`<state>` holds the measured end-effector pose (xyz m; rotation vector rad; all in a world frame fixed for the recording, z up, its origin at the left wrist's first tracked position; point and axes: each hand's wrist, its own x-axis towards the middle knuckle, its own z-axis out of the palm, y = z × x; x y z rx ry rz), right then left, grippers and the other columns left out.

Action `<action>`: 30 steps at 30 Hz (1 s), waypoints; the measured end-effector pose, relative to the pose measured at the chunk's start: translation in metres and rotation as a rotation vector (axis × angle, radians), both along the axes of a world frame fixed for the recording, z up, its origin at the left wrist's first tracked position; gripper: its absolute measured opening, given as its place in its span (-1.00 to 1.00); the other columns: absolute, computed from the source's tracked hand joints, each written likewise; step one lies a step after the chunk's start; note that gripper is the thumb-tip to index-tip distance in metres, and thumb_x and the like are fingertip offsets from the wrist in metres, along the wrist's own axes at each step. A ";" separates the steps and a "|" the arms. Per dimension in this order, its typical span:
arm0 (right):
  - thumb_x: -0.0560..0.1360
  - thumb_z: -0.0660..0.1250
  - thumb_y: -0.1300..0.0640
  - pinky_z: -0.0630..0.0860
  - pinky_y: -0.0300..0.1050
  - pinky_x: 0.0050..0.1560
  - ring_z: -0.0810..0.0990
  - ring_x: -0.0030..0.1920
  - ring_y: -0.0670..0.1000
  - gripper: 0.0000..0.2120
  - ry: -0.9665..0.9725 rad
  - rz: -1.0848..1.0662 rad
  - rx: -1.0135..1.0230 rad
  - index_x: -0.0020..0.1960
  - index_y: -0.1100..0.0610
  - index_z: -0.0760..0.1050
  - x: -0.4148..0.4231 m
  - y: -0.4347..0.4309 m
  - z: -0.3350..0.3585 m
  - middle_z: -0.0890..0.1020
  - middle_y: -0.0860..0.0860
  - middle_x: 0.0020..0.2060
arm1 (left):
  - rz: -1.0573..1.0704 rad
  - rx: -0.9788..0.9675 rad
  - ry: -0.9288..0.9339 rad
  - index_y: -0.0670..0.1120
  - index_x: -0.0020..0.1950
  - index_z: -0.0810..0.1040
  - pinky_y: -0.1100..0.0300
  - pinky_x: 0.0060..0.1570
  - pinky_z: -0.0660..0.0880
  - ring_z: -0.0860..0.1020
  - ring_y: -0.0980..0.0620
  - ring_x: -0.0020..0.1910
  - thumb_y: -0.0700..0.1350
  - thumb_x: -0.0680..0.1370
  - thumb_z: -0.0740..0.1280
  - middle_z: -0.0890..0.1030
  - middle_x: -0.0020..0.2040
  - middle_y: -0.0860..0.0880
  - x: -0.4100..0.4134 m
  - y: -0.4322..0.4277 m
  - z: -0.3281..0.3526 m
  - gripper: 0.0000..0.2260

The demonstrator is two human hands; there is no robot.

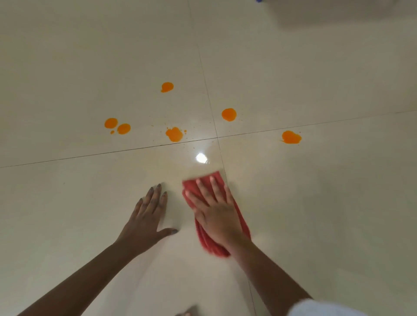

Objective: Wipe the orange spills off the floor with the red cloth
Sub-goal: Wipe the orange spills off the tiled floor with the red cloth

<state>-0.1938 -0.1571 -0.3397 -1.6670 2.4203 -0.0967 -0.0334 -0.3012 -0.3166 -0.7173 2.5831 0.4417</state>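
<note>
The red cloth (203, 239) lies folded on the cream tiled floor (316, 203), and my right hand (214, 212) presses flat on it with straight, spread fingers. My left hand (146, 216) rests flat on the bare tile just left of the cloth, fingers spread. Several orange spills lie farther ahead: a pair of blobs at the left (117, 126), one in the middle (174, 134), one at the back (167, 87), one right of the tile joint (229, 114) and one at the far right (291, 137). The cloth touches none of them.
Dark grout lines cross just beyond the cloth (217, 137). A bright light reflection (201, 158) shines on the glossy tile ahead of my right hand. A pale object with a blue bit (259, 1) sits at the top right edge.
</note>
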 end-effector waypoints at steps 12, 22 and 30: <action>0.59 -0.06 -0.06 -0.10 0.29 0.43 -0.04 0.51 0.22 -0.52 -0.038 -0.054 0.052 0.51 -0.17 -0.02 0.036 -0.007 -0.001 0.07 0.02 0.53 | -0.041 0.050 -0.141 -0.10 0.35 -0.47 0.03 0.47 -0.24 -0.46 -0.05 0.39 0.30 0.49 0.17 -0.51 0.39 -0.06 0.062 0.028 0.012 -0.10; 0.59 -0.05 -0.08 -0.02 0.26 0.44 -0.02 0.51 0.23 -0.50 0.059 -0.488 0.040 0.52 -0.13 -0.03 -0.038 0.030 0.004 0.04 0.06 0.53 | -0.123 -0.012 -0.034 -0.04 0.44 -0.40 -0.02 0.46 -0.27 -0.41 -0.08 0.45 0.38 0.45 0.12 -0.47 0.43 -0.07 0.033 0.023 0.001 -0.10; 0.51 0.10 -0.11 0.18 0.24 0.41 0.14 0.49 0.16 -0.43 0.021 -0.142 -0.012 0.50 -0.13 0.11 0.052 0.096 -0.007 0.18 -0.01 0.50 | -0.144 0.005 -0.014 -0.02 0.40 -0.45 0.02 0.45 -0.28 -0.45 0.00 0.43 0.56 0.17 -0.40 -0.52 0.40 -0.03 0.038 0.017 -0.003 -0.03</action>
